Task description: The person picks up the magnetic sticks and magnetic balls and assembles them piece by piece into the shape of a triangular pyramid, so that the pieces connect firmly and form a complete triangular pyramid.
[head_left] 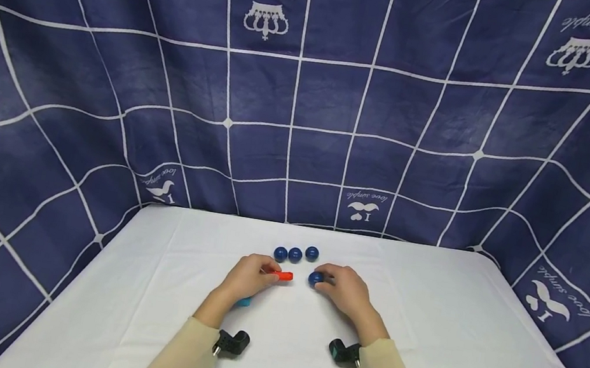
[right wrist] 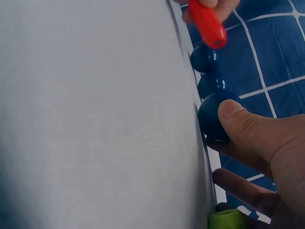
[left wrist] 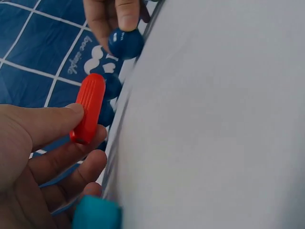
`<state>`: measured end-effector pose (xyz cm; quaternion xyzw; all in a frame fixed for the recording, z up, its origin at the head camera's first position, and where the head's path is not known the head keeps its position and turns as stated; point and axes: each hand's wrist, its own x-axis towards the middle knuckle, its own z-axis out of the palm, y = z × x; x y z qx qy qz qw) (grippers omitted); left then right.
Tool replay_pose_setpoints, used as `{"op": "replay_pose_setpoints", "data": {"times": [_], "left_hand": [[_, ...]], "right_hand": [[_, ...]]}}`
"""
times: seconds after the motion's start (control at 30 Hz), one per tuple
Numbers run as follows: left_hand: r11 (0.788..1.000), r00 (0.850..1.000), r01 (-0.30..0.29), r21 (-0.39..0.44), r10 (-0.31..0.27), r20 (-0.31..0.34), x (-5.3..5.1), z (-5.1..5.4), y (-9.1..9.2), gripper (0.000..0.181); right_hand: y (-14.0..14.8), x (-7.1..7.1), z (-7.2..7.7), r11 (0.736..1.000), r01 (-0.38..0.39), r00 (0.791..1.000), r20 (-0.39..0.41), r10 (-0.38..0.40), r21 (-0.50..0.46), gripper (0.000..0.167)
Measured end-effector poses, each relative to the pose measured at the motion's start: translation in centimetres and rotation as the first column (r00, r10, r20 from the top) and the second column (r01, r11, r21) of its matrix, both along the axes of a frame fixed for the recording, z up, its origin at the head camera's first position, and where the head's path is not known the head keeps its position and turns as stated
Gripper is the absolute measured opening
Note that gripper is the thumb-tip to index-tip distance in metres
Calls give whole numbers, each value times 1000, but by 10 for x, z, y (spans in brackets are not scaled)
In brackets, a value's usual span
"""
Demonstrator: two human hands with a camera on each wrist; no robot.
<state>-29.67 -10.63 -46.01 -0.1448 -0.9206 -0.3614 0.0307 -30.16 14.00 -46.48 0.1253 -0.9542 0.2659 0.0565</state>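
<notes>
My left hand [head_left: 250,276] pinches a small, long red piece with rounded ends and ribbed sides [left wrist: 88,107] between thumb and fingers; its exact kind is unclear. Opposite it, my right hand [head_left: 344,290] grips a glossy dark blue ball [right wrist: 215,117] with thumb and fingertips. The red piece and this ball are apart, facing each other across a short gap. Just beyond the hands, three similar blue balls sit on the white-covered table: a left one [head_left: 280,254], a middle one [head_left: 295,255] and a right one [head_left: 311,253].
A cyan object [head_left: 244,301] lies beside my left wrist, partly hidden by it. In the right wrist view, a green object [right wrist: 227,219] shows below my right hand. The white tablecloth [head_left: 278,361] ends at a navy, white-lined curtain [head_left: 331,100] behind and at the sides.
</notes>
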Motion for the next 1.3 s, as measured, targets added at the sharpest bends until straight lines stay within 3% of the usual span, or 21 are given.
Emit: {"op": "replay_pose_setpoints", "data": {"times": [0.3, 0.53, 0.87, 1.3], "left_hand": [[1000, 998, 8, 30, -6, -56, -2, -6, 12, 11], [998, 1000, -1, 66, 3, -28, -2, -13, 10, 12], [999, 1000, 3, 43, -3, -8, 0, -15, 11, 16], [999, 998, -33, -4, 32, -51, 4, -17, 10, 16]], "right_hand": [[-5, 0, 2, 999, -43, 999, -22, 42, -10, 30], [-11, 1, -2, 997, -72, 997, -19, 71, -25, 32], [-12, 3, -5, 998, -58, 998, -36, 57, -10, 34], [-12, 6, -3, 998, -56, 997, -49, 56, -7, 37]]}}
